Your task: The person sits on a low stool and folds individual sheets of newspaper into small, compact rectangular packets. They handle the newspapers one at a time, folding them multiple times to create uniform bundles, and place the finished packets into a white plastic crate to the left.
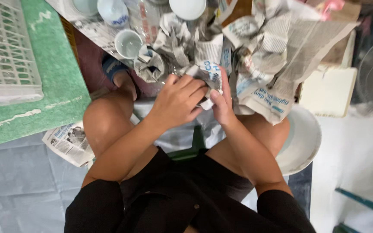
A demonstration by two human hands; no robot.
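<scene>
The newspaper-wrapped bundle point(207, 77) sits in the middle of the scene, held over your knees just at the near edge of a heap of crumpled newspaper point(255, 56). What is inside it is hidden by the paper.

Your left hand point(178, 100) lies over the bundle with its fingers curled down around the near side. Your right hand point(222, 100) presses against its right side, thumb up along the paper. Both hands are closed on it, neither spread wide.

The risk, as I judge it, is the loose wrap. You grip paper rather than the thing within, so if a fold slides, whatever is inside could slip out and fall between your knees.

Just left of the bundle and farther off, a small white cup point(128, 43) stands open at the edge of the heap, with a second cup point(112, 11) beyond it. A sweep of your left elbow or a tug on the paper under them could tip either.

To your right, near your knee, a white bowl point(304, 138) lies low; a dropped bundle could land on it and chip both.

The green mat point(61, 82) and white plastic crate point(5, 47) sit well apart at far left.
</scene>
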